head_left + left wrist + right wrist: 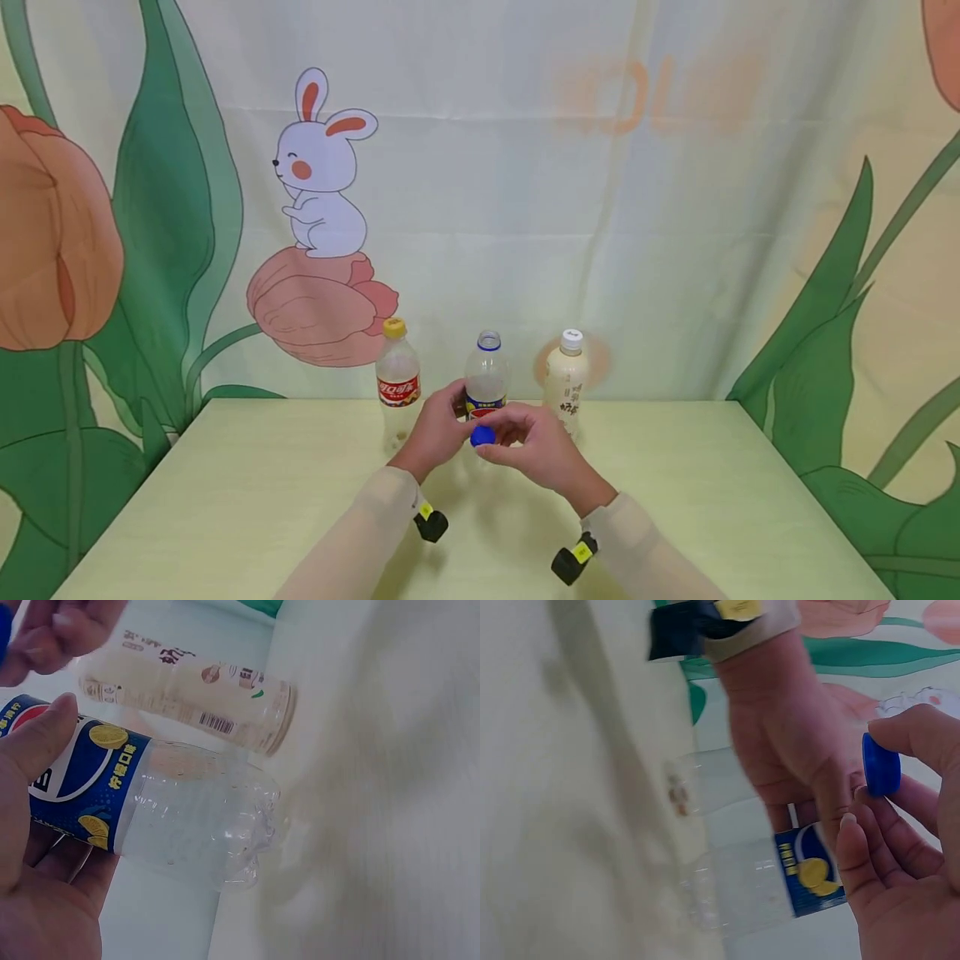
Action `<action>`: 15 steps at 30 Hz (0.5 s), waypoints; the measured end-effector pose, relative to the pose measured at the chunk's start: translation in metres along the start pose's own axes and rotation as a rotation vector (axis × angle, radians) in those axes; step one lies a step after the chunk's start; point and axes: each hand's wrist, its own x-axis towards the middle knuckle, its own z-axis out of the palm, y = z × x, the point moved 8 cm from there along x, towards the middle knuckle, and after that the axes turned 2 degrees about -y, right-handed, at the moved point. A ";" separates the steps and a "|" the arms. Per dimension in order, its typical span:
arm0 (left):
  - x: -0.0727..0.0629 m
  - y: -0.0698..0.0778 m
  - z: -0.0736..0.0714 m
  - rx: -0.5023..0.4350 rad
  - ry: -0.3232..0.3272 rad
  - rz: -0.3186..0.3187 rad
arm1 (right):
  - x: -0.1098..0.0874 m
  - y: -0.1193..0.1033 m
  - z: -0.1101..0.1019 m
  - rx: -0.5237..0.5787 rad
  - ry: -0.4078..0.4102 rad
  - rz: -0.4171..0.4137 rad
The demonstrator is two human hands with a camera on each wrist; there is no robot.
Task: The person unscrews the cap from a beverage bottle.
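A clear plastic bottle [487, 375] with a blue lemon-pictured label and an uncapped mouth stands upright in the middle. My left hand [437, 427] grips it around the label, the thumb [51, 735] lying across the front. Between thumb and finger of my right hand [546, 450] I pinch a blue bottle cap [882, 766], held in front of the bottle and apart from its mouth. In the left wrist view, the lower part of the bottle [199, 814] looks see-through; whether any liquid is inside I cannot tell.
Left of the held bottle stands a clear bottle [398, 367] with a yellow cap and red label. On the right is a cream-coloured bottle [566, 379] with a white cap. Behind the pale table [285, 467] hangs a printed curtain [480, 167].
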 end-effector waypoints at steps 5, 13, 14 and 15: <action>0.008 -0.008 0.000 -0.019 0.004 -0.042 | -0.001 0.025 0.013 -0.056 -0.058 0.065; 0.021 -0.013 0.000 -0.036 0.013 -0.038 | 0.000 0.063 0.022 -0.133 -0.087 0.154; 0.022 -0.014 -0.001 -0.037 0.015 -0.035 | 0.001 0.068 0.023 -0.149 -0.097 0.162; 0.022 -0.014 -0.001 -0.037 0.016 -0.034 | 0.001 0.073 0.025 -0.162 -0.108 0.172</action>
